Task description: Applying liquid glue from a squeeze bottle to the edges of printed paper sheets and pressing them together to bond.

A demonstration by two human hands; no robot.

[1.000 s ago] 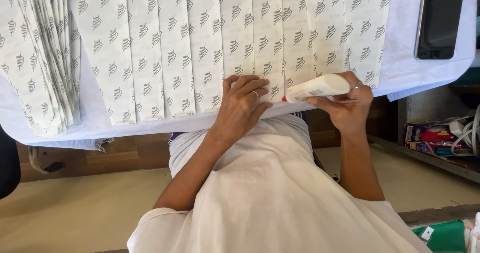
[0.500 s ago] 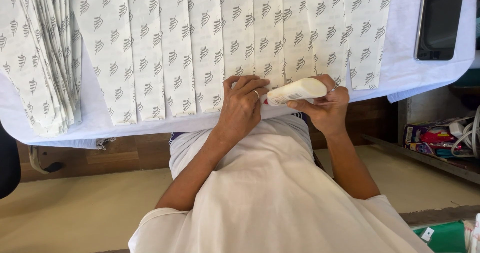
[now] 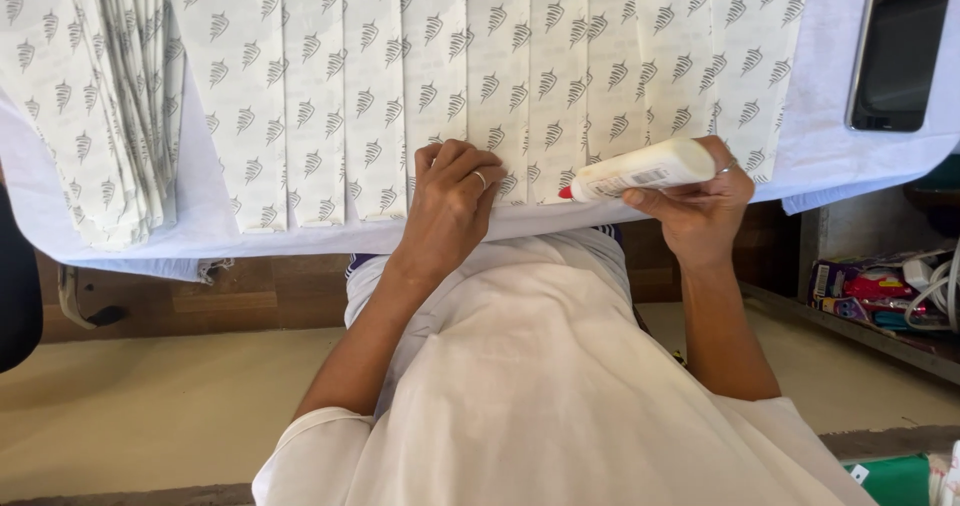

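The bench (image 3: 860, 166), draped in a pale blue-white cloth, runs across the top of the view above a wooden rail and a tan floor. My left hand (image 3: 450, 211) lies flat, fingers together, pressing down the near edge of the row of overlapped printed paper sheets (image 3: 480, 76), white with a grey leaf pattern. My right hand (image 3: 700, 201), just right of the left and apart from it, is closed around a white glue bottle (image 3: 640, 169) held nearly level, its red nozzle (image 3: 566, 193) pointing left and touching, or almost touching, the near edge of the same sheets. To do this step well, I judge that the nozzle should run along a sheet's edge in a thin line while my left hand keeps the overlap from shifting. A looser stack of the same sheets (image 3: 110, 96) fans out at the far left of the row. A dark phone (image 3: 898, 51) lies right of the row, and a low shelf of clutter (image 3: 880, 291) sits below it.
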